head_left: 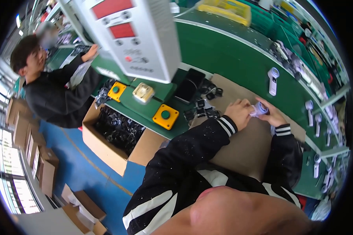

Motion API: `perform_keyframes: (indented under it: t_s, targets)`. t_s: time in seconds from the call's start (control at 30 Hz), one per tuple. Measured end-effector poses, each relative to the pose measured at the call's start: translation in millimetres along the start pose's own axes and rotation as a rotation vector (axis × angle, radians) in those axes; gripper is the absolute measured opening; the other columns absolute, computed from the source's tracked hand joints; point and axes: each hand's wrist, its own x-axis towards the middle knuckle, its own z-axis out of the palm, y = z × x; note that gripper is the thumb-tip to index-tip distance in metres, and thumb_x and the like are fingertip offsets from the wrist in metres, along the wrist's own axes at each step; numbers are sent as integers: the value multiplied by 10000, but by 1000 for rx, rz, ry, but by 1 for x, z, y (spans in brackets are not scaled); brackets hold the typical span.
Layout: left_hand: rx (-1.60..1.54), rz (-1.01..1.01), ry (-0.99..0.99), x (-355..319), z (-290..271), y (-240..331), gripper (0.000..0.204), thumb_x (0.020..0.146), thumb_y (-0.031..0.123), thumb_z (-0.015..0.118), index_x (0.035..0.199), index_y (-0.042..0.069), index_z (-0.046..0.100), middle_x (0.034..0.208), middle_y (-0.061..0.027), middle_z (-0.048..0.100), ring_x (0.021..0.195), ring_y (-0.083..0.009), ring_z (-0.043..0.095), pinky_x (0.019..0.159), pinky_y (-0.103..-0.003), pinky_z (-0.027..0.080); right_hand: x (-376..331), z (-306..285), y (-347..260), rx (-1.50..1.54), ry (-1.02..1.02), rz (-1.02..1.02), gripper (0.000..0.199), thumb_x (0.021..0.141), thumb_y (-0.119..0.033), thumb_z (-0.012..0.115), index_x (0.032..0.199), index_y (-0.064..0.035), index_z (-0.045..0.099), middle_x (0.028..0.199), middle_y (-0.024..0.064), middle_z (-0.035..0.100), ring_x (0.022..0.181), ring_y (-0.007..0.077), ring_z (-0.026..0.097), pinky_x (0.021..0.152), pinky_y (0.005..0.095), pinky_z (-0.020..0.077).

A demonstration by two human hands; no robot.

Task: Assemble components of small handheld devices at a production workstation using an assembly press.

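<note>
A lilac handheld fan (259, 110) with a round head is between my two hands above a brown cardboard sheet (239, 145). My left hand (240, 112) pinches its near-left side with closed fingers. My right hand (273, 113) wraps round the other side, thumb and fingers curled about the round head. Its handle is mostly hidden by the right hand. Left of my hands, small black parts (211, 92) and more black pieces (202, 109) lie loose at the sheet's edge. A similar lilac fan (273, 81) rests on the green belt beyond my right hand.
A grey machine (157, 39) with red displays overhangs the left. Below it are yellow button boxes (166, 116) and a black phone (190, 85). A cardboard box (106, 150) of black parts stands beside the bench. A co-worker (53, 86) is at far left. More fans (317, 166) line the right.
</note>
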Motion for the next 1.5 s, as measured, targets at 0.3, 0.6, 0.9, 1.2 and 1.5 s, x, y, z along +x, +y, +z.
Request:
perform_keyframes:
  t_s: [0.3,0.6,0.9,1.2,1.5]
  targets:
    - [191,20,-88,2,1,10,276,749,148,625,1020,198,632,1008,-19,540,853,-260,558,671,-360,500,-10,17,-6,-198,173,-87,628,697,49,542,1305,-104,517,1079,140,609,861,267,584,779,315,462]
    - [-6,-147,-197,-9,5,20,320,806,233,592,1123,192,566,993,-73,518,712,-310,596,589,-405,502,-60,-35,97,-177,702,57,222,753,-52,591,974,-61,602,742,50,569,620,193,506,624,316,441]
    - [-66,-104,-126,-4,-6,19,278,837,268,565,1106,204,596,909,-87,601,614,-317,616,557,-407,502,-78,-15,71,-382,542,224,73,755,-102,612,815,-78,579,674,48,568,588,248,512,588,351,432]
    - [297,-12,5,17,-61,-39,290,773,122,620,1063,127,623,987,-33,643,762,-235,613,659,-335,471,-91,-3,69,-329,624,215,74,747,-104,625,801,-77,583,678,57,595,626,266,544,615,359,439]
    - [661,-159,-251,-7,-66,-90,330,732,133,648,1056,192,631,1163,-18,560,958,-255,577,763,-374,471,-94,-2,64,-194,520,187,101,750,-58,618,839,-67,570,692,51,572,602,232,512,603,336,425]
